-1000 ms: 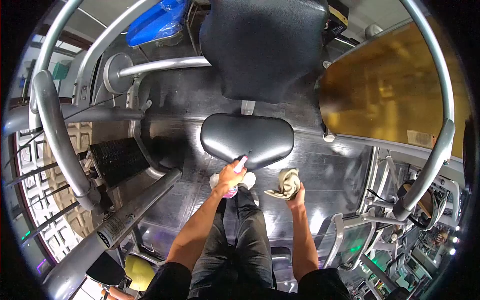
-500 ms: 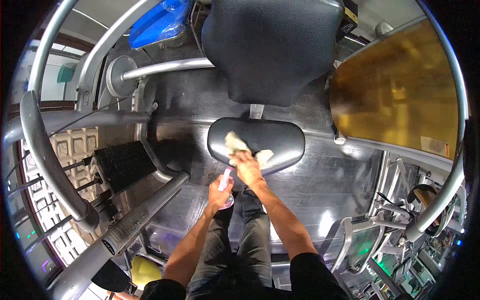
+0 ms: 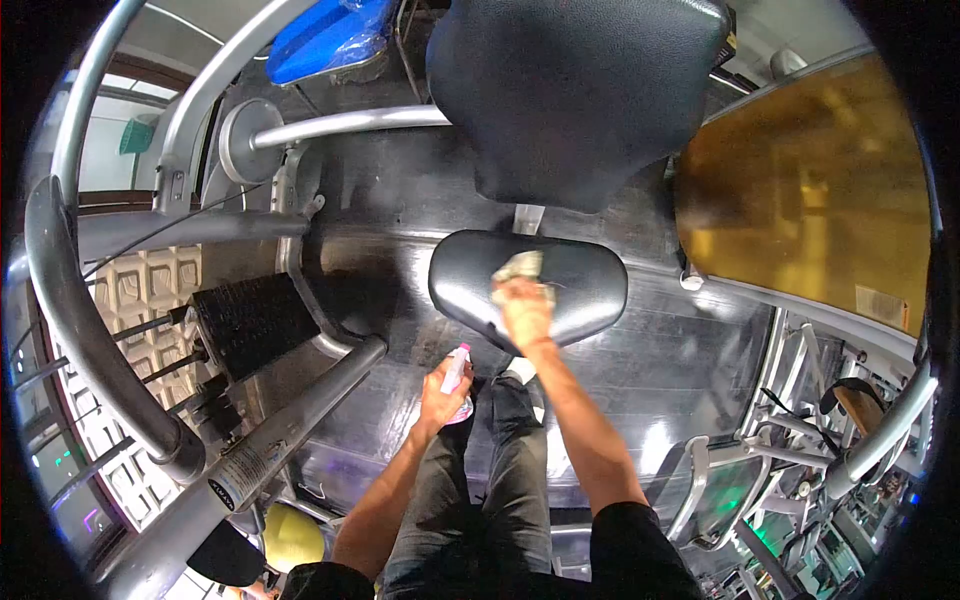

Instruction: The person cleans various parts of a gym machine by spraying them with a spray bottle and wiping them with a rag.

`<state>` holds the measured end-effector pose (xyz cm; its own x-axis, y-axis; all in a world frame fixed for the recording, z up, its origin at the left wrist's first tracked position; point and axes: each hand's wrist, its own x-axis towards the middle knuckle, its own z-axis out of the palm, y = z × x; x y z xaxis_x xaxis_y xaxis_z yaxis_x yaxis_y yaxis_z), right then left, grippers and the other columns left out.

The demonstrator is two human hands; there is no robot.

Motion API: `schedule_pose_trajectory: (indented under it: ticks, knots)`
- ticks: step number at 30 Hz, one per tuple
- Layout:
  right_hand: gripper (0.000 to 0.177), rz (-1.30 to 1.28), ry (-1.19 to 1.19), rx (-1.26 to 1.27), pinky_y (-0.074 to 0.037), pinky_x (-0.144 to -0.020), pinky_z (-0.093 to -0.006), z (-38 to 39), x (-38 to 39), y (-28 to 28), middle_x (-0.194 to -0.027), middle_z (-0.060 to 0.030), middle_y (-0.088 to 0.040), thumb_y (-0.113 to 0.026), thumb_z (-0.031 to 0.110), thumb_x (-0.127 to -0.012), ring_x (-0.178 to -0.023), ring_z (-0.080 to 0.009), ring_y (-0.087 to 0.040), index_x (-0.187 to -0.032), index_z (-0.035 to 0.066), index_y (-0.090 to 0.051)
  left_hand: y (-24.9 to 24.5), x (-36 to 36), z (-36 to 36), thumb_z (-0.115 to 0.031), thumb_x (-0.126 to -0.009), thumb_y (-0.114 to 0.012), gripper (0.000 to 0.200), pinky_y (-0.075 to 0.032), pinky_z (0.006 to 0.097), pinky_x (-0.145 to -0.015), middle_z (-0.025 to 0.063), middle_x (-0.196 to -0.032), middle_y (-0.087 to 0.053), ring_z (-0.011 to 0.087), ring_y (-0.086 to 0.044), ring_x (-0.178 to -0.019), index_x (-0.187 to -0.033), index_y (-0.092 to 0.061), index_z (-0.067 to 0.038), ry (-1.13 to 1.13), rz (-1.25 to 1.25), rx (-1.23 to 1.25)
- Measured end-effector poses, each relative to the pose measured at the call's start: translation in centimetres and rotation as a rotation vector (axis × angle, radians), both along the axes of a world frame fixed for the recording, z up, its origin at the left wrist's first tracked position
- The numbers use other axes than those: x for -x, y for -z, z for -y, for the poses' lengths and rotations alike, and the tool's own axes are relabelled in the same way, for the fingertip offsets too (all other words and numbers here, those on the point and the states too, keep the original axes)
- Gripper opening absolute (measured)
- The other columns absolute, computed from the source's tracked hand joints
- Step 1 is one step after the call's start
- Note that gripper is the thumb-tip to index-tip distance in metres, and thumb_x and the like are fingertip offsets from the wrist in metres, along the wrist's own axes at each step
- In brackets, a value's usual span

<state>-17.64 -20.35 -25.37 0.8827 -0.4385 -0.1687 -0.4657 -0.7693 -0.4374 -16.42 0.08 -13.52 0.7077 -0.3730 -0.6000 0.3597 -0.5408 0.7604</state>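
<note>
My right hand (image 3: 527, 312) presses a pale, crumpled cloth (image 3: 522, 266) onto the black padded seat (image 3: 585, 285) of an exercise machine. Part of the cloth sticks out past my fingers; the rest is covered by them, and the hand is slightly blurred. Below the seat's left half, my left hand (image 3: 442, 395) is wrapped around a spray bottle (image 3: 457, 368) with a white and pink top. The bottle's lower part shows a pink tint beneath my fingers. Beyond the seat stands the black backrest (image 3: 580, 100).
Silver machine tubes (image 3: 290, 440) run along the left, near a black textured pad (image 3: 255, 325). A blue chair (image 3: 330, 40) is at the upper left. On the right stands an amber-coloured panel (image 3: 800, 200), with more gym machines (image 3: 770, 450) below it.
My right hand has moved right across the seat with the cloth, which is now bunched nearer its middle. My left hand still holds the spray bottle. The view has shifted slightly.
</note>
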Motion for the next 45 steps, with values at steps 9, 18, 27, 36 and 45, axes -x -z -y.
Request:
schedule_pose_trajectory:
  ticks: [9,18,27,36,45]
  knots:
    - [0.032,0.036,-0.064,0.014,-0.050,-0.085,-0.0408,10.6,2.7,-3.0,-0.106,-0.0127,-0.057,-0.047,0.026,-0.094,-0.104,-0.0297,-0.058,-0.125,0.018,-0.055,0.5,0.6,0.2,-0.016,-0.084,-0.064,0.012,-0.050,0.0329,-0.059,0.0090,-0.065,-0.062,0.0170,-0.063,-0.062,-0.091,-0.063,-0.006,0.043,0.153,-0.010]
    - [0.057,0.003,0.286,0.083,-0.036,-0.106,-0.0391,5.6,0.6,-1.8,-0.129,-0.0174,-0.054,-0.061,0.010,-0.078,-0.126,-0.0356,-0.045,-0.133,0.016,-0.049,1.0,0.8,-0.2,-0.018,-0.083,-0.065,0.015,-0.049,0.0353,-0.060,0.0126,-0.067,-0.062,0.0185,-0.063,-0.062,-0.089,-0.061,-0.004,0.066,0.131,-0.068]
    - [0.052,0.054,-0.488,-0.094,-0.036,-0.108,-0.0375,5.9,-1.8,-2.1,-0.138,-0.0127,-0.047,-0.049,0.004,-0.085,-0.130,-0.0284,-0.043,-0.136,0.016,-0.044,-0.6,-0.2,0.6,-0.011,-0.081,-0.066,0.014,-0.050,0.0318,-0.060,0.0087,-0.067,-0.063,0.0155,-0.062,-0.061,-0.093,-0.063,-0.006,-0.102,-0.044,0.001]
    - [0.018,0.365,0.078,0.263,-0.049,-0.082,-0.0401,8.6,-3.9,-2.6,-0.094,-0.0165,-0.065,-0.052,0.003,-0.075,-0.092,-0.0322,-0.062,-0.087,0.005,-0.066,1.8,1.1,-1.6,-0.005,-0.080,-0.064,0.012,-0.049,0.0280,-0.056,0.0028,-0.073,-0.062,0.0101,-0.059,-0.062,-0.092,-0.062,-0.006,-0.076,0.031,-0.026]
    - [0.032,0.156,-0.629,-0.043,-0.030,-0.111,-0.0339,0.3,-11.4,-1.5,-0.132,0.0003,-0.055,-0.043,0.027,-0.094,-0.130,-0.0169,-0.043,-0.116,0.016,-0.064,0.4,-0.1,-1.2,-0.015,-0.081,-0.066,0.016,-0.050,0.0317,-0.059,0.0075,-0.066,-0.063,0.0145,-0.063,-0.062,-0.095,-0.064,-0.007,-0.051,-0.026,-0.172]
